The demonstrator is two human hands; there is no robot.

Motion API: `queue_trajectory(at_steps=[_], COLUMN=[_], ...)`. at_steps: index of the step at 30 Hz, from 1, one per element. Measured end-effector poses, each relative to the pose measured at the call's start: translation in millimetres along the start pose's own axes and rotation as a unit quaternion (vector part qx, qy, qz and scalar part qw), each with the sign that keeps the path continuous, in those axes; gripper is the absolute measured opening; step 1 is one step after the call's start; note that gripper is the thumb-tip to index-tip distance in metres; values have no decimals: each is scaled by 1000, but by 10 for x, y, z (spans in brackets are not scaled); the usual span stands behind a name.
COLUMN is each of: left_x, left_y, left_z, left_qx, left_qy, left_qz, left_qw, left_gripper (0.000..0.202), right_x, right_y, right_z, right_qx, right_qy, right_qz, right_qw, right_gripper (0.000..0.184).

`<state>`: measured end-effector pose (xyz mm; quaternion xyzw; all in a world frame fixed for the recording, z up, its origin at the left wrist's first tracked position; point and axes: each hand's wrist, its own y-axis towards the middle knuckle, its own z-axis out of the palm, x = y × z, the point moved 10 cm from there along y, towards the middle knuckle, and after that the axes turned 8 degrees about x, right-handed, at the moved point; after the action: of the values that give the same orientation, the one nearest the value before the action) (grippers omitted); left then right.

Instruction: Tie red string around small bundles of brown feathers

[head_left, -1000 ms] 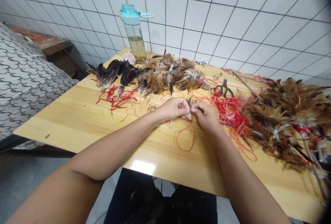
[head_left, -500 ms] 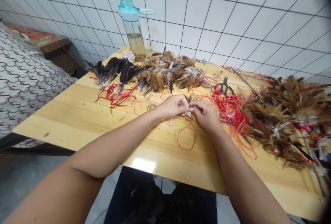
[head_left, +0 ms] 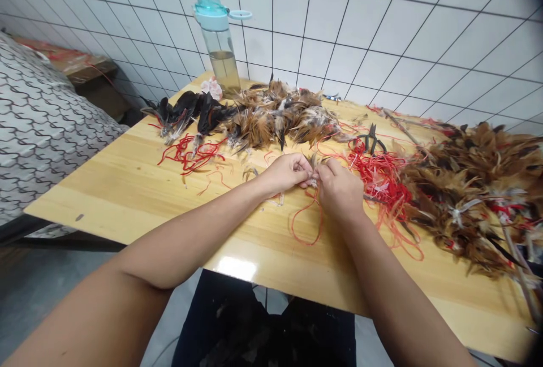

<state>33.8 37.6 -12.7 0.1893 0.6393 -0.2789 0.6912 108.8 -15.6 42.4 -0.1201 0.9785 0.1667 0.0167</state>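
My left hand [head_left: 289, 173] and my right hand [head_left: 340, 189] meet over the middle of the wooden table [head_left: 254, 237], fingertips pinched close together. Between them is a small bunch of feathers [head_left: 314, 182], its pale quill ends pointing down and dark tips sticking up. Both hands are closed on it, though fingers hide most of it. A loop of red string [head_left: 292, 225] hangs from below the bunch and lies on the tabletop. Right of my right hand is a tangled heap of red string [head_left: 382, 177], with black-handled snips [head_left: 371, 139] just behind it.
Brown feather bundles [head_left: 282, 115] lie at the back, black feather bundles [head_left: 207, 112] to their left. Loose red strings [head_left: 190, 155] lie in front. A bottle [head_left: 223, 56] stands near the tiled wall. More brown feathers [head_left: 475, 186] and a thin stick [head_left: 520, 271] fill the right side.
My right hand has turned, its fingers curling in more and its back facing up. My left hand keeps its pinch almost in place. The view has shifted slightly.
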Motion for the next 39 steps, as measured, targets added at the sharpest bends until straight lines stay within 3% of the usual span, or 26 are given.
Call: queue_trajectory(at_steps=[7,15,18,24,28,34,39], left_x=[51,58,34,-39,-93,-168,-268], left_y=[4,0,2,-4,-8,-53,-94], left_z=[-64,-100,-136,-252,-227,-207,-173], left_qx=[-52,-57,-65,-109,-101,-113,-116], left_qy=[-130,-132,-107,-73,-51,8,110], left_qz=[-3,-3,9,37,50,70,101], left_qw=[990,990,992,991,992,991,982], left_gripper=[12,10,11,10,8,5,9], right_x=[138,89,13,-219,-365,-369,-457], right_y=[-35,4,17,40,41,31,15], right_z=[-148,-52,10,92,122,124,317], right_qx=[-56,-2,18,-19,-56,-67,-33], right_qy=[-37,20,94,331,374,402,486], right_qz=[-44,-31,-3,41,69,89,144], right_qw=[997,999,995,942,923,909,861], right_gripper=[30,26,22,18,18,15,18])
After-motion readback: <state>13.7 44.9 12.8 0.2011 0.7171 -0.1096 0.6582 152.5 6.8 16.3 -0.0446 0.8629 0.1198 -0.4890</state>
